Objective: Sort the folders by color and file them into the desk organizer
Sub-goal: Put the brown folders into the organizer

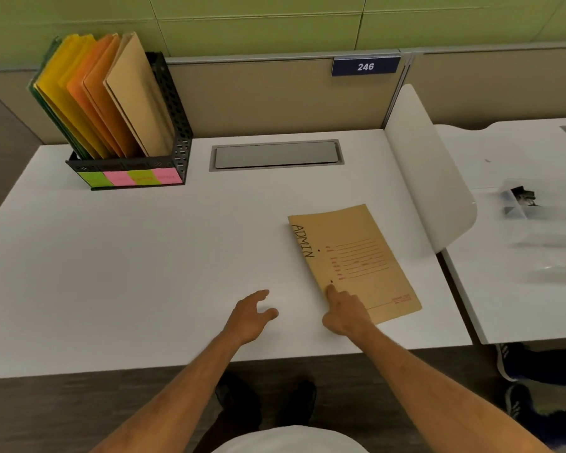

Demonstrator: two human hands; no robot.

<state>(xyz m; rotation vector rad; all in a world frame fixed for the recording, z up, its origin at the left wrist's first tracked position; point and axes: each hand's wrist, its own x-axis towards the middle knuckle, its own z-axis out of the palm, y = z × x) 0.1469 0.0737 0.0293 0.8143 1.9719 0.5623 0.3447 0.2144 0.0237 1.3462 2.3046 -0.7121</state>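
A tan folder [363,256] marked "ADMIN" lies flat on the white desk [144,256], right of centre. My right hand [343,310] rests on the folder's near left corner, its index finger stretched out and pressing the cover, the other fingers curled. My left hand [252,317] hovers just left of the folder over bare desk, fingers relaxed and spread, holding nothing. At the back left stands a black mesh desk organizer [174,138] with green, yellow, orange and tan folders [95,103] upright in it, and green and pink sticky labels on its front.
A grey cable hatch [275,155] is set in the desk behind the folder. A white curved divider [428,178] bounds the desk's right side. Beyond it, a second desk carries a clear box [520,201] with binder clips. Someone's shoes [517,364] show at the lower right.
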